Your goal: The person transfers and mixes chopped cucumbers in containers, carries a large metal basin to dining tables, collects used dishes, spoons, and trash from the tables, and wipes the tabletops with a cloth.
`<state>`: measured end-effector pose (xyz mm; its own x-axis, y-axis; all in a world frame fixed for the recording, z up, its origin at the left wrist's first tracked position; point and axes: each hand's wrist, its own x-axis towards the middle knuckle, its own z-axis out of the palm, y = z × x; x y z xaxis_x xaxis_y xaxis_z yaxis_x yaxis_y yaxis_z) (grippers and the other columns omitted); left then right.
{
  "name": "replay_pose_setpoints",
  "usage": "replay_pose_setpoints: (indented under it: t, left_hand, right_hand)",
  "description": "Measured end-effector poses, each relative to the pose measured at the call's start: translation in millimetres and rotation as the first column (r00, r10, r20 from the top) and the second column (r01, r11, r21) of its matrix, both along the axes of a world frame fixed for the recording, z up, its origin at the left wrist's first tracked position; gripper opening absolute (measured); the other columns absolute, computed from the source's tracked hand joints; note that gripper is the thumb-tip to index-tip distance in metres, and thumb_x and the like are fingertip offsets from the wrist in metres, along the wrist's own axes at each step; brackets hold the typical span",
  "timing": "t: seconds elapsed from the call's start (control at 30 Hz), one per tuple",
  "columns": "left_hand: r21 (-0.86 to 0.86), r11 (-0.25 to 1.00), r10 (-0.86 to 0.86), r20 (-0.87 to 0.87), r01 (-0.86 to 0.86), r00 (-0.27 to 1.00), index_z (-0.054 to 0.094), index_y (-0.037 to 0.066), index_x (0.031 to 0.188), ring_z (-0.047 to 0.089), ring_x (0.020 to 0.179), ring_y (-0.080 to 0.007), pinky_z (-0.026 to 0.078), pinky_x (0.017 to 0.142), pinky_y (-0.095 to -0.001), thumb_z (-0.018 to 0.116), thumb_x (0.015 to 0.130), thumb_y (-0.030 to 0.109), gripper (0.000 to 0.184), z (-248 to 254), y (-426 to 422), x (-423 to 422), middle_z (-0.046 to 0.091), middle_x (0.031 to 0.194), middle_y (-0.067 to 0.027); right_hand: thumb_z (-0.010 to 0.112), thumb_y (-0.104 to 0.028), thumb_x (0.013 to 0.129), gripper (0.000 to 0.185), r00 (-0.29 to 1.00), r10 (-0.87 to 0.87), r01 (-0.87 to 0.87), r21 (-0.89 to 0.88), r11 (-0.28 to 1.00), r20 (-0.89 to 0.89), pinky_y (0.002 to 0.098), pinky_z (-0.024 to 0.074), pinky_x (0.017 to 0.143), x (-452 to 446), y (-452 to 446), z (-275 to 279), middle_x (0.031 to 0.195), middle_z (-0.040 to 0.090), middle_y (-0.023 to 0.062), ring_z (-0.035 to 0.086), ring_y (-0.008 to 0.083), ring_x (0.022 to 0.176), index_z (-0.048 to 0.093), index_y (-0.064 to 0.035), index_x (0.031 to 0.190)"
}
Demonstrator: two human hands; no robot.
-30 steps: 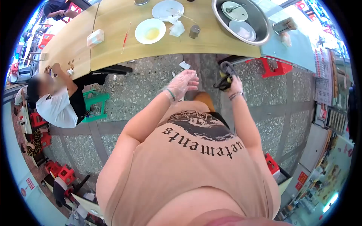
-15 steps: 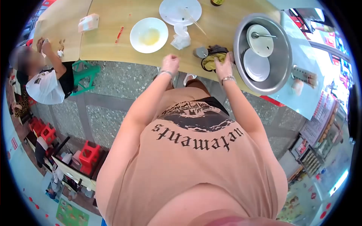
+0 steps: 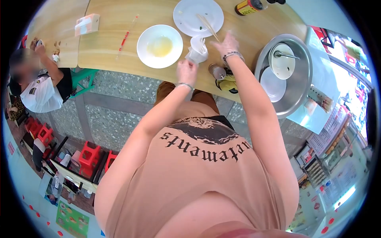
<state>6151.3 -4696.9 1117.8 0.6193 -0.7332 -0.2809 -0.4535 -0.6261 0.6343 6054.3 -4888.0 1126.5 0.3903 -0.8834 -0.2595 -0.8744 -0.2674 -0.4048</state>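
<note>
My left hand (image 3: pixel 187 72), in a clear glove, has its fingers closed at the near edge of a crumpled white tissue (image 3: pixel 197 49) and seems to pinch it. My right hand (image 3: pixel 227 44), also gloved, is open with fingers spread, beside the near ends of a pair of chopsticks (image 3: pixel 207 26). The chopsticks lie across a white plate (image 3: pixel 190 22) that has small food scraps. Left of the tissue sits a white bowl (image 3: pixel 145 47) with some yellowish liquid. Below my right hand stand a small jar (image 3: pixel 217 71) and a yellow-and-black cloth bundle (image 3: pixel 227 84), partly hidden by my forearm.
A large metal basin (image 3: pixel 304 75) at the right holds stacked dishes and a spoon. A bottle (image 3: pixel 248 7) stands at the far edge. A red pen-like stick (image 3: pixel 124 41) and a tissue pack (image 3: pixel 87 24) lie left. A person (image 3: pixel 43 87) sits at the far left.
My right hand has left the yellow-and-black bundle and moved up and left toward the chopsticks. My left hand has moved right to the tissue. The view has shifted slightly.
</note>
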Motion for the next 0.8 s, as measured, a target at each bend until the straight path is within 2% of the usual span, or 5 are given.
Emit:
replay_pose_setpoints:
  t: [0.13,0.33,0.5,0.67,0.8]
  left_hand:
    - [-0.098,0.909,0.384,-0.175,-0.404,0.907,0.061,0.001,0.085,0.050,0.101,-0.0358,0.041,0.089,-0.0420,0.060,0.079,0.023,0.023,-5.9,-36.3,-4.0,0.053,0.102,-0.0233]
    - [-0.373,0.916,0.079,-0.198,-0.150,0.977,0.061,0.002,0.084,0.052,0.095,-0.0341,0.041,0.085,-0.0421,0.062,0.078,0.023,0.022,0.1,-69.3,13.7,0.055,0.097,-0.0204]
    - [-0.434,0.897,0.056,-0.085,-0.088,0.995,0.062,0.002,0.087,0.054,0.090,-0.0342,0.043,0.083,-0.0438,0.060,0.079,0.023,0.023,32.5,-111.3,52.6,0.058,0.096,-0.0194]
    - [0.096,0.952,-0.304,0.237,0.290,0.923,0.060,0.007,0.116,0.052,0.110,-0.0338,0.041,0.095,-0.0402,0.054,0.082,0.029,0.042,55.8,-143.7,81.8,0.059,0.113,-0.0201]
    - [-0.134,0.985,-0.128,-0.122,0.112,0.984,0.059,0.006,0.118,0.059,0.101,-0.0317,0.046,0.088,-0.0381,0.055,0.083,0.027,0.042,118.6,-111.7,155.8,0.064,0.101,-0.0207]
  right_hand:
    - [0.071,-0.033,0.075,0.047,0.999,0.033,-0.026,0.202,0.979,-0.035,0.0416,0.0488,0.085,27.0,0.5,-15.7,0.108,0.061,0.0221,0.059,0.0362,0.101,0.056,-0.0025,0.107]
    - [0.060,-0.025,0.081,0.025,0.919,0.293,-0.361,0.264,0.894,0.265,0.0445,0.0482,0.080,37.4,19.2,-39.4,0.095,0.063,0.0222,0.061,0.0375,0.091,0.062,-0.0033,0.093]
    - [0.050,-0.021,0.085,0.025,0.915,-0.005,-0.138,0.325,0.935,0.403,0.0459,0.0468,0.079,51.8,-8.7,-2.3,0.094,0.063,0.0240,0.059,0.0407,0.091,0.061,-0.0023,0.097]
    - [0.047,-0.018,0.085,0.025,0.958,-0.048,-0.018,0.227,0.974,0.281,0.0458,0.0470,0.081,51.2,-42.0,-19.3,0.095,0.062,0.0250,0.059,0.0409,0.093,0.061,-0.0020,0.099]
    - [0.047,-0.018,0.085,0.025,0.964,-0.081,0.036,0.178,0.983,0.252,0.0467,0.0469,0.082,50.5,-47.1,-7.7,0.095,0.062,0.0247,0.058,0.0410,0.094,0.061,-0.0035,0.099]
